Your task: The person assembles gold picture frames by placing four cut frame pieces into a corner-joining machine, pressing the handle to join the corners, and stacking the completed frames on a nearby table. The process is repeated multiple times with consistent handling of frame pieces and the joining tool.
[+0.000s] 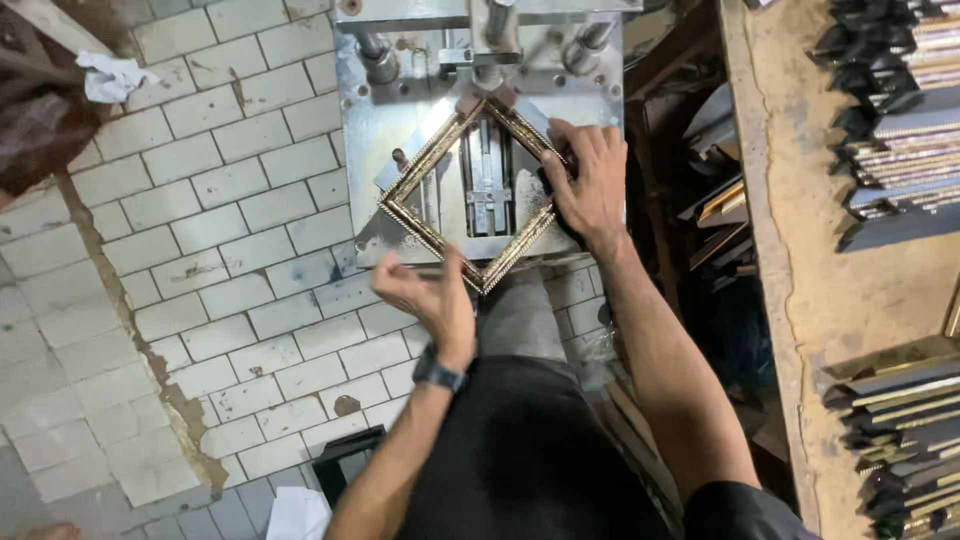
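Right hand [590,180] lies spread, pressing my gilt picture frame [467,190] flat on the joining machine's metal bed [370,130]; left hand [425,295] pinches its near corner (fingers curled). I'd keep the far corner seated squarely.
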